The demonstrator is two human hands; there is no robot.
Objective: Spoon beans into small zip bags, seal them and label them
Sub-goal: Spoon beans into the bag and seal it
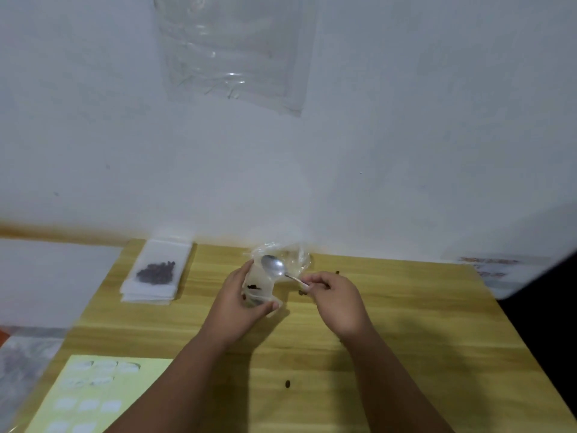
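My left hand point(242, 303) grips a small clear zip bag point(257, 284) upright on the wooden table point(406, 354); a few dark beans lie inside it. My right hand point(335, 300) pinches the handle of a metal spoon point(274, 266), whose empty bowl hovers over the bag's mouth. Behind them lies a crumpled clear plastic bag point(295, 256). At the back left, a filled zip bag of dark beans point(157, 271) rests on a stack of flat bags. A yellow label sheet point(93, 398) with white stickers lies at the front left.
Loose beans lie on the table: one point(287, 383) near the front, others point(337, 272) by my right hand. A white wall stands right behind the table with a clear plastic sheet point(231, 48) hanging on it. A dark object point(549, 307) borders the right edge.
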